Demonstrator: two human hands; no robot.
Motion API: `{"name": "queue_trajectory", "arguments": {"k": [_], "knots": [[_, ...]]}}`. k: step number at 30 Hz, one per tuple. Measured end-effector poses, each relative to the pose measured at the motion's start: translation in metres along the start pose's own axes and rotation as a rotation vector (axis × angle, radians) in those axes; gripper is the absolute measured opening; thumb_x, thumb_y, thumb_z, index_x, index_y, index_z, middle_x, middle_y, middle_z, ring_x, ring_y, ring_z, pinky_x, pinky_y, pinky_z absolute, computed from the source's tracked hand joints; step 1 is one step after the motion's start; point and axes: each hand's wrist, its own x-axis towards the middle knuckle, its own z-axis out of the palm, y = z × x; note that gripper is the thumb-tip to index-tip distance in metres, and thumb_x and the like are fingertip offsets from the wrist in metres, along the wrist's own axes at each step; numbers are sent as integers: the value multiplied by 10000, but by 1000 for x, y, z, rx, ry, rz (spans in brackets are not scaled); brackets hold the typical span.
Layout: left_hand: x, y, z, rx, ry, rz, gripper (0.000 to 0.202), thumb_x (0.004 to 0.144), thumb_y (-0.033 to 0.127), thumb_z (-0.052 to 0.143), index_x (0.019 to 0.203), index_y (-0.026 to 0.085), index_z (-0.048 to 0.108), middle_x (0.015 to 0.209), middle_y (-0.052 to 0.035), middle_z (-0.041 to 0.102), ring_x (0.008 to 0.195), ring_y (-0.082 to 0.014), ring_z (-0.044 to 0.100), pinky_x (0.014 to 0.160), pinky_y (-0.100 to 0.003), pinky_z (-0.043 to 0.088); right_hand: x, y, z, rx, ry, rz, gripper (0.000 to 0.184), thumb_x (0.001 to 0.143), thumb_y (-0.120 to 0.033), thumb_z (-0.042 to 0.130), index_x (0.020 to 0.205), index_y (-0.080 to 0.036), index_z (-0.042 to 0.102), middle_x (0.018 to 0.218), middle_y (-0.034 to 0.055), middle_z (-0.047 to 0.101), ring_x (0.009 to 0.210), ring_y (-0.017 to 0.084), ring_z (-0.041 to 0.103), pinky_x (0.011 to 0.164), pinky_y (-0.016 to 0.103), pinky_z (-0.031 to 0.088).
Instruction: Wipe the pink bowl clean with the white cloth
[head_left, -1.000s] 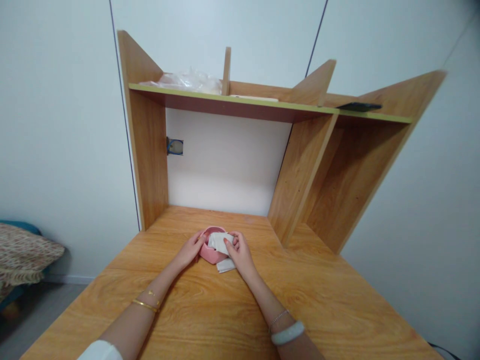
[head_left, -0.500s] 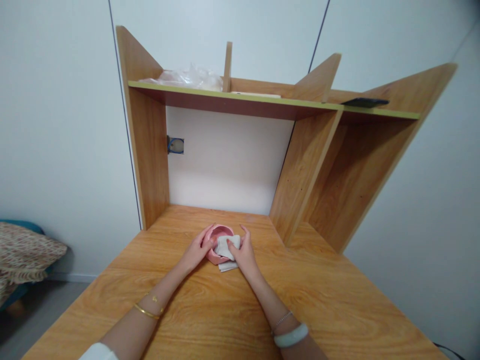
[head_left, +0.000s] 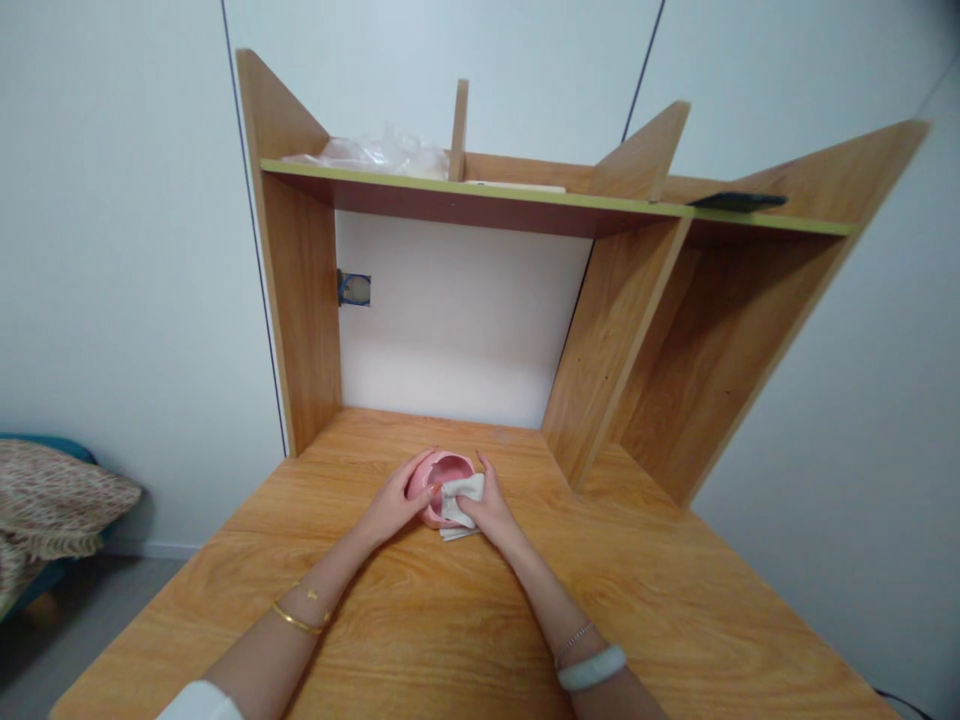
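Observation:
A small pink bowl stands tilted on the wooden desk. My left hand curls round its left side and grips it. My right hand is closed on a folded white cloth, pressing it against the bowl's near right rim. Part of the cloth hangs down onto the desk below the bowl. Both wrists wear bracelets.
A wooden hutch rises at the back of the desk, with upright dividers to the right. On its shelf lie a clear plastic bag and a dark flat phone-like object. A patterned blanket lies at the far left, off the desk.
The cloth has moved from inside the bowl's opening down to its near right rim, my right hand with it. My left hand has stayed on the bowl's left side.

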Motion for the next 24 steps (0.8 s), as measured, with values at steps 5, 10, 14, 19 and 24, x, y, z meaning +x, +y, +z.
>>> {"name": "queue_trajectory", "arguments": {"k": [5,10,14,19,24], "knots": [[-1,6,1,4,12,-18,570,741,360,594,1251,159,439,1279,-108,480,1165,-249,440,1003,-367,319,2,-9,2,-17,75,-17,656,573,-122,520,1214,-191,397,769,-7,567,658,157,535,617,276,452],[1,5,4,-42,10,-44,554,734,337,589,1238,155,448,1254,-102,506,1146,-244,461,989,-366,340,1,-25,-3,-48,116,-37,571,631,-162,505,1193,-215,423,669,-40,502,551,137,475,529,245,415],[2,5,6,-58,-20,-20,553,736,316,581,1246,155,443,1261,-102,500,1153,-247,453,1001,-373,323,1,-29,-7,-109,167,-68,516,655,-210,522,1165,-239,447,737,-25,526,567,135,471,548,247,406],[3,4,9,-66,-25,-20,558,742,315,584,1256,159,434,1271,-100,491,1168,-248,438,1009,-378,315,3,-23,-9,-154,178,-49,539,660,-247,540,1184,-220,419,760,-11,555,589,148,500,564,261,411],[3,2,10,-51,-10,-18,533,773,328,556,1261,157,426,1283,-102,478,1179,-241,427,1017,-377,302,4,-18,-8,-175,166,-1,565,664,-271,543,1201,-180,391,787,21,584,642,174,541,605,286,432]]}}
